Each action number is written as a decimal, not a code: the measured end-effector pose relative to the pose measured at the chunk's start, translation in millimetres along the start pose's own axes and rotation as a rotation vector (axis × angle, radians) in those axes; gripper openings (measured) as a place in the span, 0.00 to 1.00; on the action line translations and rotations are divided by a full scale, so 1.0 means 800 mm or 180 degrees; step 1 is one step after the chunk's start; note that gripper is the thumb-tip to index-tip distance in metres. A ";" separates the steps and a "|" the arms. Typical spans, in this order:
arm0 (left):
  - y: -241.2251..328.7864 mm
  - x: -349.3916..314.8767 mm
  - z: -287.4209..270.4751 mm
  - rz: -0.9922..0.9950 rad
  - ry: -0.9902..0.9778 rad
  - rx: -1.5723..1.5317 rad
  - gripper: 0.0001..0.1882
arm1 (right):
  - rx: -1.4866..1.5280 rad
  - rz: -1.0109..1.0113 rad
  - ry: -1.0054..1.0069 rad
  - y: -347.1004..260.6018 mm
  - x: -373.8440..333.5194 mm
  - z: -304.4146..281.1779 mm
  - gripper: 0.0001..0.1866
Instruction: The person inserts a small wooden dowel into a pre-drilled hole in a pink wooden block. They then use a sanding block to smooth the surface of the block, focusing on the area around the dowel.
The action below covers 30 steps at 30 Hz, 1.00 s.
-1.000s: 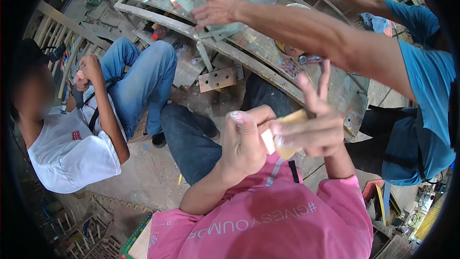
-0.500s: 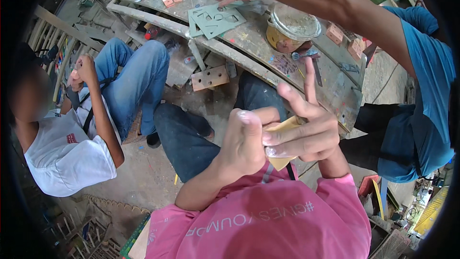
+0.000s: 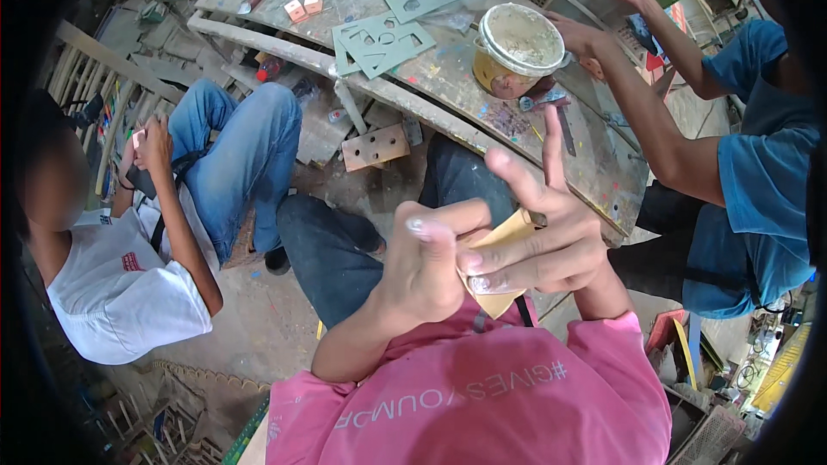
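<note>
In front of my chest, my two hands meet around a folded yellow sheet [image 3: 498, 304] that looks like sandpaper. Closed with its thumb raised, my left hand [image 3: 428, 263] presses against the sheet's left side; whatever lies inside its fingers is hidden. My right hand [image 3: 551, 245] lays two dusty-tipped fingers over the sheet, pinning it, while two other digits stretch up and away. Part of the sheet shows above and below these fingers.
Ahead, a worn table [image 3: 508, 125] carries a white-rimmed bucket [image 3: 521, 47], green cut-out sheets [image 3: 383, 41] and small pink blocks [image 3: 304, 7]. A drilled block [image 3: 376, 148] lies below it. Co-workers, each holding pink pieces, are in white [image 3: 129, 293] at left and blue [image 3: 771, 181] at right.
The right co-worker's hand has left the green sheets for the bucket's side, and the other hand now shows raised with pink blocks. My hands have shifted slightly left, still gripping.
</note>
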<state>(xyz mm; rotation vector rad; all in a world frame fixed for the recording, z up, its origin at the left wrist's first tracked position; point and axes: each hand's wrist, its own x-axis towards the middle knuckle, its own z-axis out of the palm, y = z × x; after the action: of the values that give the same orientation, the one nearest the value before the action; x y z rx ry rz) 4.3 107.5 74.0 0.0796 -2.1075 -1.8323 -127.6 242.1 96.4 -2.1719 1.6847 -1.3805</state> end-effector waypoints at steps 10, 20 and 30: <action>0.007 -0.001 -0.001 0.0147 0.0076 -0.0372 0.43 | -0.0237 0.0040 -0.0093 -0.008 0.007 -0.010 0.08; 0.005 0.010 -0.007 0.0182 -0.0141 -0.0568 0.44 | -0.0688 -0.0112 -0.0102 -0.012 0.015 -0.014 0.05; 0.006 0.010 -0.013 0.0096 -0.0222 -0.0232 0.52 | -0.1530 0.0219 0.0380 0.002 0.003 -0.049 0.12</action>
<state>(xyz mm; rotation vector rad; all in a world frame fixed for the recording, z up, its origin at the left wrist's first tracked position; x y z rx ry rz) 0.6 96.1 81.2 -0.0342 -2.0735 -1.9183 -155.1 257.2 120.1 -2.2561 2.3143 -1.2040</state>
